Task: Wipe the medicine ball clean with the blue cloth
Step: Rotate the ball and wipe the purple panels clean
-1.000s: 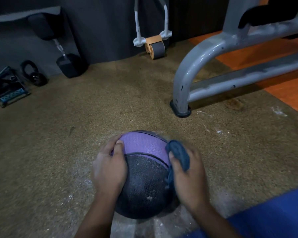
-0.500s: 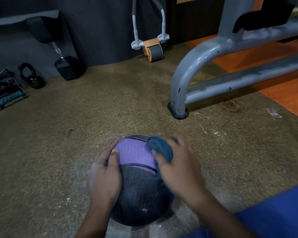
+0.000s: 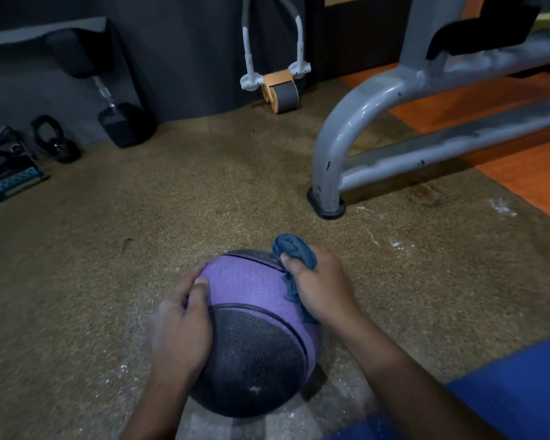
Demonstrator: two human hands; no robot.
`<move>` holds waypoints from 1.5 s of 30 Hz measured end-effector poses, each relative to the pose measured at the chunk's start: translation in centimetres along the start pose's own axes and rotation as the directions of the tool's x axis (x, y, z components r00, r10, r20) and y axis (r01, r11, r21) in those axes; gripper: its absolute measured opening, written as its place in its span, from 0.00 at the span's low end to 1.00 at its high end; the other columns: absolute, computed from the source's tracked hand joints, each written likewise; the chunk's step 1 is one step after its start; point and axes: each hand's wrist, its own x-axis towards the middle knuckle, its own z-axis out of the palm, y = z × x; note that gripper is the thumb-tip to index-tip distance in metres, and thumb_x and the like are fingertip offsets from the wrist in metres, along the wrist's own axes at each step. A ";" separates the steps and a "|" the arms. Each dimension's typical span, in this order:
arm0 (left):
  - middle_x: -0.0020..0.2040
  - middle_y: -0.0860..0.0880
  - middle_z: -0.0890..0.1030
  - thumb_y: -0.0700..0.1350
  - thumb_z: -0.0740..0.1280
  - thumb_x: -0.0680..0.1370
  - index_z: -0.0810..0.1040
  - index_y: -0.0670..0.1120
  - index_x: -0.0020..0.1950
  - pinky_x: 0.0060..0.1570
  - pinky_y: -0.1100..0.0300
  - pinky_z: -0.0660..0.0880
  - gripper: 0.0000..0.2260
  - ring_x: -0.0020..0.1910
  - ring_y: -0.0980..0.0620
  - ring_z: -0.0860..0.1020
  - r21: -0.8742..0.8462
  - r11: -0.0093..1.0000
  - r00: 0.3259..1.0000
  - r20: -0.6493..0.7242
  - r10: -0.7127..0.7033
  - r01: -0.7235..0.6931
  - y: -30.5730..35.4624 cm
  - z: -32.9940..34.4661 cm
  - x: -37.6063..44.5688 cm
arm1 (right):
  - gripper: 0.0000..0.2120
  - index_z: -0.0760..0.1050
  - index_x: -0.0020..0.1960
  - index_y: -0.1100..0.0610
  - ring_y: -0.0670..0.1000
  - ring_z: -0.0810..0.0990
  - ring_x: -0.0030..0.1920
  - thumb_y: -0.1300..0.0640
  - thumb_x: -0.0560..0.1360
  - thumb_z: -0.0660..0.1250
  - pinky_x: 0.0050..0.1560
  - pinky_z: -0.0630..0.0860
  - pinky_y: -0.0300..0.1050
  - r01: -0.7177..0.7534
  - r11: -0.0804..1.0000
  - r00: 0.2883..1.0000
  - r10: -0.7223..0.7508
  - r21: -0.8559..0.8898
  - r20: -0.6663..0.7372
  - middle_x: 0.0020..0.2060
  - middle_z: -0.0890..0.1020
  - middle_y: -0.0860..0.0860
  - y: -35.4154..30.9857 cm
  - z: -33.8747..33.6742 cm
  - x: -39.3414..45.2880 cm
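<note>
A purple and black medicine ball (image 3: 254, 338) sits on the speckled floor in front of me. My left hand (image 3: 181, 328) rests on its left side, fingers spread over the curve and thumb on the purple panel. My right hand (image 3: 323, 287) grips the bunched blue cloth (image 3: 294, 252) and presses it against the ball's upper right side, on the purple band. A strip of cloth hangs down between my hand and the ball. White dust lies on the floor around the ball.
A grey machine frame (image 3: 334, 147) stands on the floor to the right, close beyond the ball. An ab roller (image 3: 281, 90), a dumbbell (image 3: 121, 122) and a kettlebell (image 3: 56, 144) lie along the back wall. A blue mat (image 3: 521, 398) covers the near right corner.
My right hand has carried the cloth up and back over the ball's right side, from the near right to the far top. My left hand has stayed on the left side.
</note>
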 end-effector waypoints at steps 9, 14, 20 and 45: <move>0.76 0.50 0.68 0.69 0.45 0.71 0.68 0.49 0.75 0.72 0.51 0.62 0.40 0.74 0.46 0.67 0.530 0.834 0.988 0.100 0.119 -0.154 1.9 1.6 0.3 | 0.16 0.78 0.47 0.46 0.51 0.80 0.49 0.37 0.68 0.65 0.55 0.77 0.57 -0.060 0.986 0.998 0.057 0.155 0.027 0.47 0.81 0.45 -0.3 0.3 -0.8; 0.73 0.52 0.72 0.67 0.44 0.71 0.71 0.51 0.73 0.68 0.48 0.67 0.37 0.70 0.45 0.71 0.545 0.813 0.979 0.129 0.159 -0.204 1.5 1.1 0.1 | 0.28 0.76 0.63 0.43 0.48 0.71 0.61 0.35 0.67 0.55 0.62 0.71 0.51 0.261 0.936 0.965 -0.257 -0.237 0.049 0.61 0.72 0.38 -1.5 0.0 -4.6; 0.73 0.55 0.71 0.67 0.46 0.72 0.71 0.54 0.72 0.67 0.47 0.69 0.34 0.69 0.48 0.71 0.534 0.818 0.976 0.130 0.173 -0.216 1.3 0.8 -0.8 | 0.12 0.80 0.43 0.46 0.50 0.82 0.47 0.41 0.65 0.66 0.55 0.77 0.56 -0.036 0.991 0.992 0.020 0.129 0.128 0.43 0.82 0.44 -1.3 -0.4 -0.4; 0.67 0.61 0.76 0.64 0.58 0.73 0.79 0.56 0.66 0.69 0.60 0.64 0.26 0.69 0.60 0.71 0.210 0.913 0.932 0.182 0.314 -0.349 -1.0 -1.3 -0.6 | 0.19 0.78 0.57 0.40 0.48 0.74 0.58 0.40 0.68 0.62 0.62 0.71 0.51 0.222 0.972 0.962 -0.206 -0.079 0.177 0.55 0.75 0.39 -3.1 0.4 -3.4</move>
